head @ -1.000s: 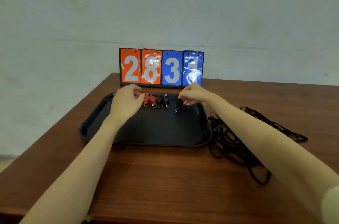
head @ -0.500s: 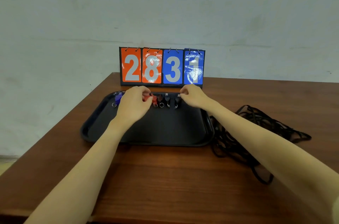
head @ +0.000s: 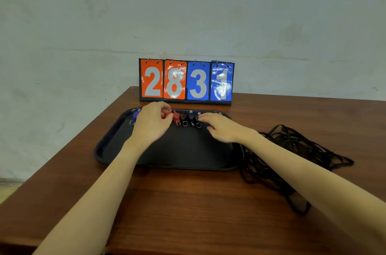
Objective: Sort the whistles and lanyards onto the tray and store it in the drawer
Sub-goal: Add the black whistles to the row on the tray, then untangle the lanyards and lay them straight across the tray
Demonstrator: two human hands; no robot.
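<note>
A black tray (head: 171,156) lies on the brown table (head: 188,202). Along its far edge stands a row of several whistles with metal rings: blue (head: 136,114) at the left, red (head: 176,116) in the middle, dark ones (head: 191,116) to the right. My left hand (head: 151,123) rests over the row's left part, its fingertips pinching a red whistle (head: 166,113). My right hand (head: 221,127) lies flat on the tray, fingers spread, fingertips touching the rightmost whistle. A tangle of black lanyards (head: 288,154) lies on the table right of the tray.
A flip scoreboard (head: 186,81) reading 2831 stands at the table's back edge, right behind the tray. A pale wall (head: 188,14) rises behind it. The table's left edge runs diagonally close to the tray.
My right hand has drawn back a little from the row and flattened on the tray. My left hand has stayed on the red whistles. The whistle row now stands more even.
</note>
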